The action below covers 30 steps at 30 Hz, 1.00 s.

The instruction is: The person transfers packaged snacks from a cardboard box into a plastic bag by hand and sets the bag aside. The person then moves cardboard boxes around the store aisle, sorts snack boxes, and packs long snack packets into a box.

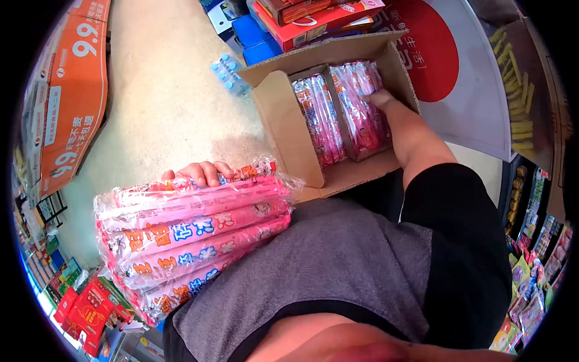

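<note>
My left hand [202, 172] is closed over the far edge of a large clear-wrapped pack of pink ice pops [199, 232], which rests against my chest and arm. The pack's tubes carry orange and blue Chinese lettering. My right hand [379, 98] reaches into an open cardboard box [288, 136] and touches the right-hand pack of pink ice pops [360, 111] inside. Its fingers are mostly hidden, so their grip is unclear. Another pink pack [319, 120] lies on the left side of the box, beyond a cardboard divider.
Shrink-wrapped bottles [230, 73] stand on the floor left of the box. Red cartons [319, 21] and a blue box [256, 42] are stacked behind it. An orange price banner [75, 90] hangs at the left. Shelves of snack packets [531, 283] line the right.
</note>
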{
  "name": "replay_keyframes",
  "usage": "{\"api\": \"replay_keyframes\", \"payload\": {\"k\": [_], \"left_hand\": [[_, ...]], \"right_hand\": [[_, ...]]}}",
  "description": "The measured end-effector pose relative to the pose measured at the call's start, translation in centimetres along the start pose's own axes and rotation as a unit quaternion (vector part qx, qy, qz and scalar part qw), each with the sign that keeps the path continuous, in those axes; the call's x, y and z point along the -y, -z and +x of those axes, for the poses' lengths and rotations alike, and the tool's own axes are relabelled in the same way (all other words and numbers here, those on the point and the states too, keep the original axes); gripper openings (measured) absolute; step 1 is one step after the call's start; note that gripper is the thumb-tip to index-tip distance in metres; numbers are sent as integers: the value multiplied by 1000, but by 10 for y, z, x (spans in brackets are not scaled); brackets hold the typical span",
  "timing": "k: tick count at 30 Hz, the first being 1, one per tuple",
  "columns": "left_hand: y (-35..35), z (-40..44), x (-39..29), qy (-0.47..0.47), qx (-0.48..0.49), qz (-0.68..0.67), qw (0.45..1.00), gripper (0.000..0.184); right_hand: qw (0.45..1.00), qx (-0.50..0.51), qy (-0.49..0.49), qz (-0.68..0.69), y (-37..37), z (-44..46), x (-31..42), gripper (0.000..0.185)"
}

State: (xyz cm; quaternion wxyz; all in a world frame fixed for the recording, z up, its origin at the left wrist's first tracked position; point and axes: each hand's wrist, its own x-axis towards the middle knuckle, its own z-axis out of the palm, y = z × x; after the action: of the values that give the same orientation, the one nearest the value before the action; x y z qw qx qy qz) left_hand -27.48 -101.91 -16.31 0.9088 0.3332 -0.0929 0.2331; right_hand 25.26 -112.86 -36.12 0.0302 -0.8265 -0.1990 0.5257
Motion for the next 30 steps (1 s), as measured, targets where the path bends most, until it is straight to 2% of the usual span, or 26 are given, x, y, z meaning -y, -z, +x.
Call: {"api": "replay_keyframes", "payload": {"k": [1,3,6,9,10,11,13,16,19,23,24,25,27,28,30], "left_hand": [[-1,-1,0,1,-4,-4,1000,62],[-3,-1,0,-1,-15,-9,1000,63],[6,-3,4,-18,12,-5,1000,64],[-2,-2,3,-9,-2,-11,1000,64],[-3,2,2,-1,-4,-18,1000,64],[-6,5,1,7,-5,-25,1000,64],[-9,9,-2,17,-2,-22,1000,64],[-7,15,-8,29,12,-11,999,64],[-4,18,-9,1,39,-2,999,65],[-4,10,1,-34,38,-11,999,65],[-4,5,4,-32,25,-23,999,65],[-3,3,6,-32,18,-21,999,64],[1,2,8,-32,5,-15,999,61],[4,6,9,-35,27,-22,999,62],[6,6,12,-55,22,-53,997,63]], "right_hand": [[997,-24,-1,68,5,2,1,79],[986,52,-8,156,12,3,1,81],[995,-28,-29,93,9,-43,25,83],[998,10,43,-33,16,-35,23,85],[990,27,76,-118,8,6,4,84],[965,-90,95,-228,-4,-49,30,76],[986,-99,129,-23,-16,-47,14,70],[989,-84,110,-57,-1,-64,27,55],[981,-127,149,12,20,-75,28,50],[943,-259,169,-120,41,-162,38,42],[963,-231,140,-16,49,-189,40,38],[930,-315,161,-99,57,-205,39,36],[922,-340,166,-74,71,-228,34,35],[918,-335,212,-32,72,-253,39,35],[913,-347,211,-34,77,-259,36,35]]}}
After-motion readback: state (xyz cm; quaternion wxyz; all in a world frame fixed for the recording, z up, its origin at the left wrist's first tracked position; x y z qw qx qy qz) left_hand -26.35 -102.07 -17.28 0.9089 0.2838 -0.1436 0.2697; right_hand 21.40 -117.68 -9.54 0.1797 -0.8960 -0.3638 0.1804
